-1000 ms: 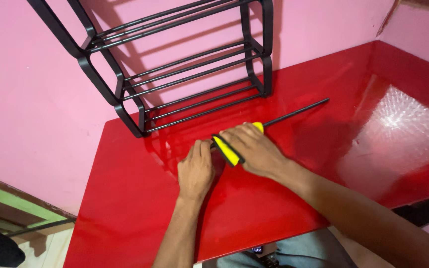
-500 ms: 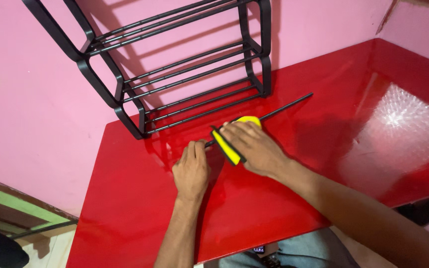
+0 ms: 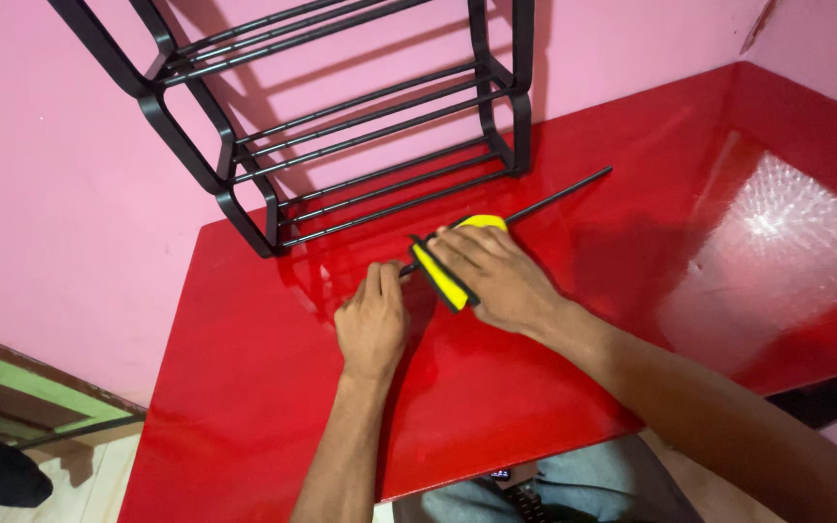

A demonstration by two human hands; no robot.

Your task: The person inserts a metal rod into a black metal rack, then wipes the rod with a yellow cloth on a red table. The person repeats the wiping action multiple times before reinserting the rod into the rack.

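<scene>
Wrapped over a yellow-and-black tool (image 3: 449, 273), the right hand (image 3: 496, 281) presses it against a thin black rod (image 3: 556, 196) lying on the red table (image 3: 244, 387); the fingers curl closed around the tool's body. Just beside it, the left hand (image 3: 372, 324) lies palm down on the table with its fingertips at the rod's near end, whether pinching it or only steadying it I cannot tell. Nearest the person, the table's front edge runs just above the lap, with bare red surface to the left of the hands. To the right, a patch of light glares on the glossy top. Beyond the hands, a black metal rack (image 3: 341, 126) stands against the pink wall (image 3: 70, 174), the rod's far tip pointing just past its right leg.
</scene>
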